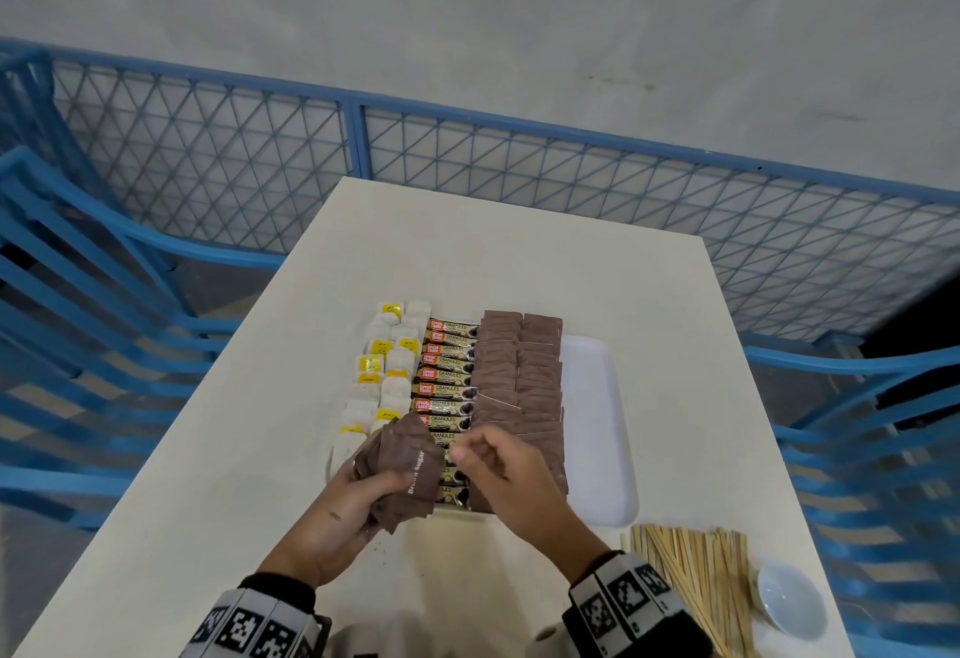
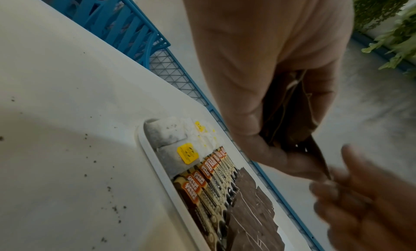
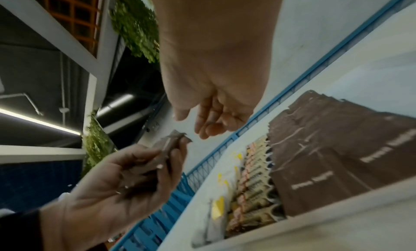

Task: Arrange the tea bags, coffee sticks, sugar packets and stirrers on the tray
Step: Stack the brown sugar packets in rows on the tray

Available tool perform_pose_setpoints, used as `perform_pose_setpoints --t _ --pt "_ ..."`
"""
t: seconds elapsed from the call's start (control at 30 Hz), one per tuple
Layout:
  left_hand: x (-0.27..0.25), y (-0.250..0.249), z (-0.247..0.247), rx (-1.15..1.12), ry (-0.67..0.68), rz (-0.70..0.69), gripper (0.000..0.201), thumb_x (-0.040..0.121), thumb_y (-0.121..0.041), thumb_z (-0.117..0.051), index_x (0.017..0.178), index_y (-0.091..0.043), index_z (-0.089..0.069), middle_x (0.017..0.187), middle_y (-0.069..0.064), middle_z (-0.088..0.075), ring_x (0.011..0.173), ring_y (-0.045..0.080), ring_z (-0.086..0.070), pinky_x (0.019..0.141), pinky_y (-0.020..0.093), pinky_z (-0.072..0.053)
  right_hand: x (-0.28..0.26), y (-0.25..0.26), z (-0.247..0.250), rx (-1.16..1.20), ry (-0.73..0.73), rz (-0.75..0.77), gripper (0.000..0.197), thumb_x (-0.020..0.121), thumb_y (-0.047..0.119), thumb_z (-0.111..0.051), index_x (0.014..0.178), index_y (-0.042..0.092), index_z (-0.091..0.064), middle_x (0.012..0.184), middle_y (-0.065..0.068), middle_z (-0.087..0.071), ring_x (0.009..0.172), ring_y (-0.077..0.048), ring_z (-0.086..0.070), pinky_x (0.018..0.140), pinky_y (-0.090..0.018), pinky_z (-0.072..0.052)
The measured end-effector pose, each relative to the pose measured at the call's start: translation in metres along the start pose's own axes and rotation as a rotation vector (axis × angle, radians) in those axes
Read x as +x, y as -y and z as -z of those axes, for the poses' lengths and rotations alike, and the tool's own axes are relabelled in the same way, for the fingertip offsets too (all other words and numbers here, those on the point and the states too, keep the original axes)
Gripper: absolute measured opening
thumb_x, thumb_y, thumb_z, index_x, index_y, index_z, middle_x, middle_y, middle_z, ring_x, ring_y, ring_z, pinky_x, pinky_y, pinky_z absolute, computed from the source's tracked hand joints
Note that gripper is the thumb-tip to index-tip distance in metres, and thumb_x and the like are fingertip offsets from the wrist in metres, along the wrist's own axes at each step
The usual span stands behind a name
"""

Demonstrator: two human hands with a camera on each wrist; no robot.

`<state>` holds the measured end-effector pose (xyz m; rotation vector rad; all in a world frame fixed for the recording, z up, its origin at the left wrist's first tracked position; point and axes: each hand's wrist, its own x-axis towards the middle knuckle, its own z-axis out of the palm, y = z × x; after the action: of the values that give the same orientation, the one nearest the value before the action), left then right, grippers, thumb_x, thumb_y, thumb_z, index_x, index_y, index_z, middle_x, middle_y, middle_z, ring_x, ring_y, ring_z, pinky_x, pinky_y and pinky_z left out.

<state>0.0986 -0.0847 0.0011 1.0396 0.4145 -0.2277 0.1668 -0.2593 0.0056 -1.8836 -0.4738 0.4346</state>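
My left hand (image 1: 371,499) grips a stack of brown sugar packets (image 1: 402,470) above the tray's near left end; the left wrist view shows the stack (image 2: 290,112) wedged between thumb and fingers. My right hand (image 1: 467,452) hovers just right of the stack with loosely curled fingers and holds nothing; in the right wrist view its fingertips (image 3: 203,133) stand a little off the packets' corner (image 3: 173,139). On the white tray (image 1: 597,423) lie rows of tea bags (image 1: 384,371), coffee sticks (image 1: 447,376) and sugar packets (image 1: 519,376). Wooden stirrers (image 1: 696,579) lie on the table at the near right.
A small white bowl (image 1: 789,600) sits right of the stirrers near the table's right edge. The tray's right strip is bare. Dark crumbs (image 2: 108,189) speckle the white table (image 1: 519,252) in front of the tray. Blue chairs and a blue mesh fence (image 1: 358,148) surround the table.
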Motion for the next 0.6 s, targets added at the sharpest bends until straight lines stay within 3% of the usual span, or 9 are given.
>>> perform_pose_setpoints --t 0.1,0.17,0.27,0.37,0.5,0.6 --pt "-0.003 -0.002 -0.007 0.046 0.044 -0.009 0.06 0.064 -0.005 -0.066 0.122 -0.016 -0.057 0.112 0.019 -0.067 0.09 0.033 -0.067 0.072 0.036 -0.057 0.001 0.006 -0.002 0.084 0.076 0.028 0.023 0.078 0.018 -0.073 0.093 0.028 -0.059 0.081 0.005 -0.055 0.067 -0.003 -0.049 0.061 -0.011 -0.041" --pt "-0.004 -0.002 -0.007 0.054 0.039 -0.005 0.066 0.06 -0.01 -0.073 0.124 -0.013 -0.056 0.114 0.022 -0.066 0.091 0.034 -0.066 0.073 0.038 -0.055 0.0 0.005 -0.002 0.052 0.071 0.045 0.028 0.075 0.013 -0.075 0.089 0.029 -0.057 0.081 0.007 -0.052 0.066 -0.004 -0.049 0.059 -0.01 -0.041" --pt "-0.003 -0.001 -0.007 0.038 0.014 0.014 0.056 0.068 -0.013 -0.077 0.121 -0.013 -0.059 0.11 0.018 -0.069 0.088 0.027 -0.068 0.069 0.032 -0.056 -0.001 0.0 -0.004 0.035 0.065 0.026 0.023 0.076 0.016 -0.074 0.08 0.028 -0.054 0.077 0.003 -0.053 0.064 -0.006 -0.049 0.061 -0.018 -0.042" --pt "-0.002 0.0 -0.012 -0.015 -0.003 0.042 0.043 0.075 -0.018 -0.063 0.118 -0.012 -0.062 0.108 0.014 -0.071 0.084 0.02 -0.071 0.065 0.027 -0.059 -0.002 -0.002 -0.003 0.107 0.108 -0.015 0.021 0.078 0.015 -0.072 0.081 0.027 -0.055 0.077 -0.008 -0.056 0.068 -0.016 -0.05 0.063 -0.028 -0.045" --pt "-0.003 0.0 -0.017 -0.067 -0.011 0.056 0.044 0.075 -0.018 -0.066 0.118 -0.011 -0.061 0.111 0.018 -0.068 0.085 0.024 -0.071 0.067 0.033 -0.059 -0.003 -0.001 0.001 0.093 0.158 -0.005 0.025 0.082 0.007 -0.067 0.084 0.03 -0.057 0.085 -0.009 -0.055 0.07 -0.017 -0.055 0.058 -0.021 -0.05" --pt "-0.002 -0.001 -0.019 -0.064 -0.009 0.038 0.038 0.079 -0.017 -0.06 0.117 -0.01 -0.061 0.108 0.018 -0.07 0.083 0.025 -0.071 0.067 0.035 -0.06 -0.003 -0.002 0.003 0.096 0.162 -0.022 0.023 0.084 0.003 -0.064 0.083 0.024 -0.056 0.08 -0.004 -0.056 0.063 -0.011 -0.056 0.059 -0.021 -0.051"
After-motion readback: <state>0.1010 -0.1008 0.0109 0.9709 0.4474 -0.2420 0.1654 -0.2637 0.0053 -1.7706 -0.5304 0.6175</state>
